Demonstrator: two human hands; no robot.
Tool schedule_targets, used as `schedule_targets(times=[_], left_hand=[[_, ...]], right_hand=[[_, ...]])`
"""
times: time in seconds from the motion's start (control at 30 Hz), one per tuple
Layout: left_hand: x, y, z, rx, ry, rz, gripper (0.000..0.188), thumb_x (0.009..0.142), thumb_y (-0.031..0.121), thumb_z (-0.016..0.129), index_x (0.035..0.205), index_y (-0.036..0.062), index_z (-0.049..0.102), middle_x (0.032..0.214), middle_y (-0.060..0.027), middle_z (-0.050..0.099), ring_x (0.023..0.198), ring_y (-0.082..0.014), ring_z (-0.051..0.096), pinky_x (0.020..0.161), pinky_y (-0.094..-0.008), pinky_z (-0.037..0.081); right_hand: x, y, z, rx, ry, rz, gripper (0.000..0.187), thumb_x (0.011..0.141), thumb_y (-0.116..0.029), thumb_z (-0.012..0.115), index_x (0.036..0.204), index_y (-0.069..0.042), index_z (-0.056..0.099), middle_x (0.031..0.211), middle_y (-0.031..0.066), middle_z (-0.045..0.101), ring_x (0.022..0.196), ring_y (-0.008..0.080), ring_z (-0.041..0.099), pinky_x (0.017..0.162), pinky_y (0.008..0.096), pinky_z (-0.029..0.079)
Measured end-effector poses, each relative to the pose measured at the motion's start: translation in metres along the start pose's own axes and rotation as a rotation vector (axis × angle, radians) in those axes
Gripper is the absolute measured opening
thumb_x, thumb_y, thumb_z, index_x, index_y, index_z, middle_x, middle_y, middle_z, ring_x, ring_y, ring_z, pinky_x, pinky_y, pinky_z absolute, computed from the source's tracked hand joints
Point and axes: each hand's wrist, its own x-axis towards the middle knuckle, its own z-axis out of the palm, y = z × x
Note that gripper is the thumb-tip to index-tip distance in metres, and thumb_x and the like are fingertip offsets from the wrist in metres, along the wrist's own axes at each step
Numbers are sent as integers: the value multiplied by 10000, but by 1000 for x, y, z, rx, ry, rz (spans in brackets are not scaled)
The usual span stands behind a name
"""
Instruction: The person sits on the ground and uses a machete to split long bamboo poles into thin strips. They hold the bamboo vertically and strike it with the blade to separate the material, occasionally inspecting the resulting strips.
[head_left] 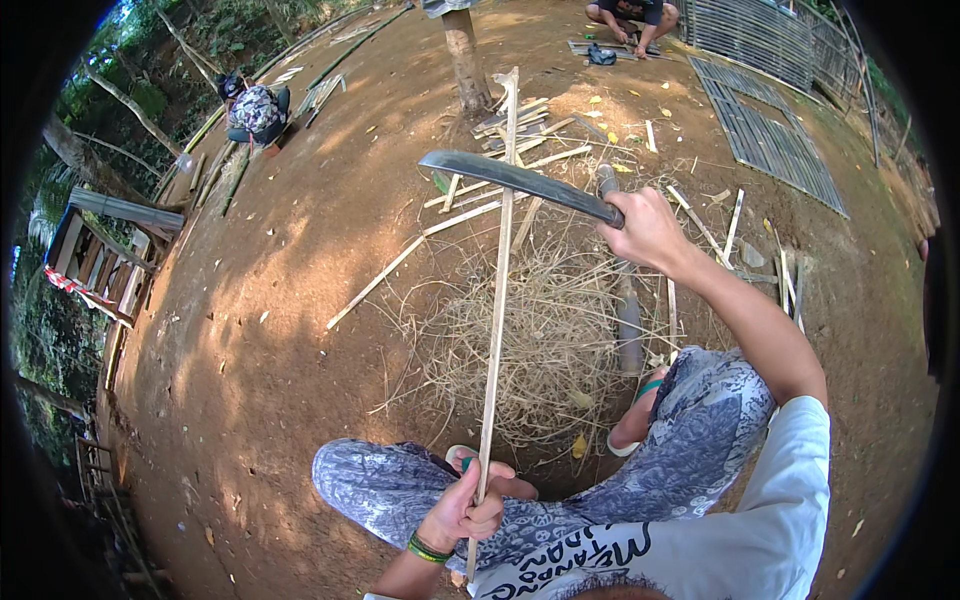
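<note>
My left hand (468, 510) is closed round the lower part of a long, thin bamboo strip (497, 330), close to my lap. The strip runs up and away from me, its far end near a tree trunk. My right hand (648, 232) grips the handle of a machete (520, 181), out in front at arm's length. Its dark, curved blade points left and crosses over the upper part of the strip; whether the two touch, I cannot tell. Below the blade lies a heap of pale shavings (530, 340) on the ground, between the strip and my right foot.
Several split bamboo pieces (520, 130) lie by the tree trunk (466, 60). A dark pole (628, 320) rests beside the shavings. Slatted panels (775, 135) lie at the far right. Two people crouch farther off, one at left (257, 108), one at the top right (635, 22).
</note>
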Motion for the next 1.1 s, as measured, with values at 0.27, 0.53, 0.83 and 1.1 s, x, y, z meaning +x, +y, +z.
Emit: schedule_targets(times=[0.27,0.53,0.83,1.1], left_hand=[[-15,4,10,253,190,-22,662,1063,565,196,1463,93,430,559,65,218,404,-31,200,367,-212,199],[-28,7,17,377,301,-99,639,1065,560,173,1410,112,470,546,59,196,395,-55,201,369,-249,199],[-41,3,28,480,461,-180,694,1060,575,178,1363,24,471,558,60,207,413,-64,221,390,-251,214],[7,8,53,1037,645,-45,426,1111,346,326,1241,-11,520,553,53,286,433,-57,296,410,-235,292]], right_hand=[[2,20,-9,-54,59,-73,128,736,-198,659,723,-71,670,529,141,586,507,338,614,546,466,500],[0,28,-17,-68,99,-91,151,761,-192,657,738,-45,685,536,168,595,515,364,612,594,474,519],[-3,62,-32,-122,164,-201,152,736,-174,650,725,-23,666,562,202,583,548,403,597,621,470,517],[-20,35,-6,-212,-93,-154,61,689,-144,646,687,-84,633,521,75,596,469,259,613,529,432,548]])
